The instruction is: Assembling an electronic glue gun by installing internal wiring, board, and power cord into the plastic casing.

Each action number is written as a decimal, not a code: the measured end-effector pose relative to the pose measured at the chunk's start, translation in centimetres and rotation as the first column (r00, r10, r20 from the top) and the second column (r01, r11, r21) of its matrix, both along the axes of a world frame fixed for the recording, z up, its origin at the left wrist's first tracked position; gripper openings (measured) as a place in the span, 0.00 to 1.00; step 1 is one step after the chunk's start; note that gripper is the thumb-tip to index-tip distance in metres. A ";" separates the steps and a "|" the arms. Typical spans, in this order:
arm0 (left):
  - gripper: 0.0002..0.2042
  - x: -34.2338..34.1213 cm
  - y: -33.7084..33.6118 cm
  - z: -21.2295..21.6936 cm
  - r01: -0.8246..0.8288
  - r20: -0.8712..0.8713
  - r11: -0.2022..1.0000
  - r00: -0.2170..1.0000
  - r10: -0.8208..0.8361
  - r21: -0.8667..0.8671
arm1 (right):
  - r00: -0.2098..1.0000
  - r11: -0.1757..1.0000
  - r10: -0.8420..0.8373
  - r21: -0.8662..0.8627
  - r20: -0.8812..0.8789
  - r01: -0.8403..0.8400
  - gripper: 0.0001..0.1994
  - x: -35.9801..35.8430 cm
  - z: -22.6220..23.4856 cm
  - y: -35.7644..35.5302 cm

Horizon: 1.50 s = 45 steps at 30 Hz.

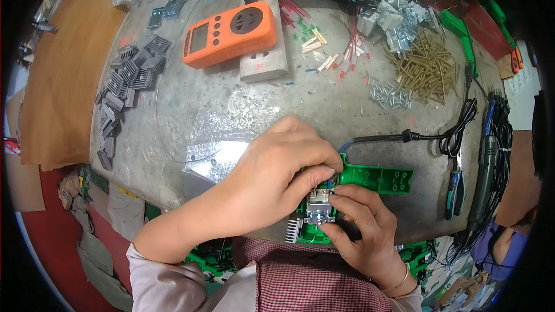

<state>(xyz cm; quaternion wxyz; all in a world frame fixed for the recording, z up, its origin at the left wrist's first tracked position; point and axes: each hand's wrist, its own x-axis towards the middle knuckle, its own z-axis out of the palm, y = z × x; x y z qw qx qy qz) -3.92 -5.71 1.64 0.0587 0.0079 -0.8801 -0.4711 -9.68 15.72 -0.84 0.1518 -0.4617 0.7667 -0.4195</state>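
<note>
A green plastic housing half [378,178] with a handle-like arm lies at the table's near edge. In its body sits a silver metal bracket [319,212] with a round stud. My left hand [292,159] reaches over it from the left, thumb and fingers pinched at the upper end. What they pinch is hidden; a bit of blue wire shows beside the thumb. My right hand [367,225] grips the bracket from the right, fingers above and thumb below. A grey finned piece [293,230] sits at the housing's lower left. A black cord [381,138] runs to the housing's top.
An orange meter [230,33] rests on a white power strip [264,65]. Grey finned pieces [130,72] are piled left; brass-coloured screws [426,66] and metal brackets [399,20] lie far right. Pliers [455,195] and a dark handled tool [483,179] are at the right edge.
</note>
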 end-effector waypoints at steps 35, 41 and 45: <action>0.06 -3.4 0.1 2.1 0.390 0.181 0.894 0.917 -0.355 -0.221 | 0.993 0.988 -0.023 -0.149 0.113 0.039 0.20 -0.4 -1.3 0.2; 0.07 -3.4 -0.1 2.4 0.348 0.209 0.927 0.926 -0.316 -0.138 | 0.992 0.986 -0.018 -0.165 0.123 0.039 0.19 -0.3 -1.4 0.1; 0.06 -3.1 -0.7 2.7 0.364 0.208 0.921 0.920 -0.332 -0.140 | 0.993 0.988 -0.016 -0.153 0.113 0.033 0.19 -0.4 -1.3 0.1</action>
